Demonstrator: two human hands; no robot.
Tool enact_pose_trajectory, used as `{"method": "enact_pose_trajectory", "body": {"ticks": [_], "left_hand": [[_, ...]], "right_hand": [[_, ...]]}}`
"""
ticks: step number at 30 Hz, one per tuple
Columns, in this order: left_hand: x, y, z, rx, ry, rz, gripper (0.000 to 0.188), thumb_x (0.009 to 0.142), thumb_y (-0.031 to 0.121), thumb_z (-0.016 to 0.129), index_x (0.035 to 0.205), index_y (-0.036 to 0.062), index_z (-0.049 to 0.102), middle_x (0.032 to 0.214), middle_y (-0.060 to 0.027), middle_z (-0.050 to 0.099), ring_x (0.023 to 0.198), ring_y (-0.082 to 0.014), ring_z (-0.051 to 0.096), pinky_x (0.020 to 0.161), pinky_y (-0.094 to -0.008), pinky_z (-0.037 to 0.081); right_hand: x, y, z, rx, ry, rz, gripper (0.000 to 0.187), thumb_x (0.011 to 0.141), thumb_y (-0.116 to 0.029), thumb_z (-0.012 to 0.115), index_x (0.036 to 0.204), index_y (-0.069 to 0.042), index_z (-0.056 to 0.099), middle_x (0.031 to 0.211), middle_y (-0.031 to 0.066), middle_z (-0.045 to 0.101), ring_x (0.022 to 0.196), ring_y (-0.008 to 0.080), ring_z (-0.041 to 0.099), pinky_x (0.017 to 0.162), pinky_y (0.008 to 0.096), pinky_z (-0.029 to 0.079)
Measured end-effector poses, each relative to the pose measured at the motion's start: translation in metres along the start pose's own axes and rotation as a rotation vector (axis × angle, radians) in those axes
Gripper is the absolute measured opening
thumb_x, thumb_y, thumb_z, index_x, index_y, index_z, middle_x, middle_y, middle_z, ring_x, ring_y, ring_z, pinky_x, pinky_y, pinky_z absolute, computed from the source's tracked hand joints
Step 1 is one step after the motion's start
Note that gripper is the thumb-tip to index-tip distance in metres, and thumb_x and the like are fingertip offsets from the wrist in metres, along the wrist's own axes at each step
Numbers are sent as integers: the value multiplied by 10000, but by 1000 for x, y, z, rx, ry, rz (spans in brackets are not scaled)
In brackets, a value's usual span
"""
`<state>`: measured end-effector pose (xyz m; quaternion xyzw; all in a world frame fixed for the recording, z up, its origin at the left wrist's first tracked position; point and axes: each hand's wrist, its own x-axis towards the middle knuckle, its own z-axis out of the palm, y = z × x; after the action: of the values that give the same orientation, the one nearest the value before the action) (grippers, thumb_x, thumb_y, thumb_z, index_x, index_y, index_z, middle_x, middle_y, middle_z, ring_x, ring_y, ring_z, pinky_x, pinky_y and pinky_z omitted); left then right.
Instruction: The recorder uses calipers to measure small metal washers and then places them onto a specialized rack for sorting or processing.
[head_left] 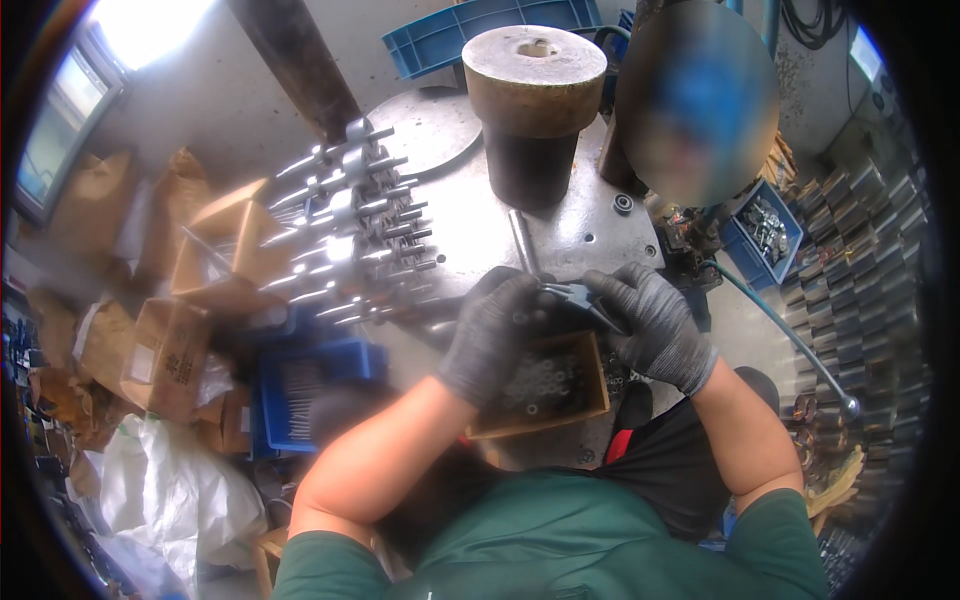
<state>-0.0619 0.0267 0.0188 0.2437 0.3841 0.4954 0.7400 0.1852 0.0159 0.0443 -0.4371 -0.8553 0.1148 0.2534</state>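
From where I stand, a crumpled white plastic sack (180,500) slumps at the far left, below an open brown cardboard box (190,270). Right of the sack sits a blue plastic bin (372,360) with slim metal rods lying in it. Above that bin, a dense cluster of shiny steel shafts with round collars (350,225) covers the left edge of a bright steel tabletop (465,215).

The person's left hand (490,335), in a dark grey glove, is curled at the table's near edge. A short, smooth steel rod (522,243) reaches up from its fingertips across the tabletop; I cannot tell whether those fingers grip it. Behind the rod rises a heavy, round-topped metal block (535,85) on a dark, narrower base. Below the hands, a shallow cardboard box (540,420) holds many small metal rings (540,378).

Between the two hands is a small grey plier-like metal tool (580,297), clasped by the gloved right hand (655,325), its tip close to the left fingers. Beyond that hand, a small dark ring-shaped part (623,204) lies on the tabletop. Further right come a blue plastic crate (745,250) of metal pieces and rows of stacked grey metal cylinders (860,270).
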Motion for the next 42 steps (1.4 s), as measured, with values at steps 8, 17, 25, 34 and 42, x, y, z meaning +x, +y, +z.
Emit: {"method": "enact_pose_trajectory", "body": {"ticks": [8,17,25,34,42], "left_hand": [[1,-1,-1,-13,5,-7,65,998,143,716,1020,116,660,962,-29,637,930,-137,642,805,-274,572],[1,-1,-1,35,1,3,84,997,145,724,1027,105,656,993,-34,659,968,-147,674,808,-267,574],[1,-3,-5,26,-24,-11,109,1012,156,723,1083,93,667,1029,-38,677,998,-173,702,846,-280,594],[5,-17,-6,-282,-265,-45,311,1048,234,636,1256,3,628,1096,-68,650,1013,-191,651,909,-303,579],[1,-97,-9,-231,-186,-391,421,1147,326,480,1481,70,488,1299,-117,640,1207,-221,653,1019,-409,574]], "right_hand": [[-1,-1,-1,-5,4,2,774,686,-14,819,1435,-122,654,1082,151,653,1008,387,661,875,476,569],[-1,-1,-2,-46,-19,15,785,677,-12,827,1433,-130,653,1074,147,652,991,387,664,856,481,571],[-1,1,-1,-32,-21,22,758,691,-22,825,1423,-125,659,1071,156,656,987,393,668,839,490,568],[17,-11,10,395,43,84,657,834,19,754,1470,-12,592,1163,195,718,1031,338,759,904,427,613],[59,-57,39,704,-50,110,678,898,13,707,1550,3,522,1294,217,698,1141,229,709,997,356,570]]}}
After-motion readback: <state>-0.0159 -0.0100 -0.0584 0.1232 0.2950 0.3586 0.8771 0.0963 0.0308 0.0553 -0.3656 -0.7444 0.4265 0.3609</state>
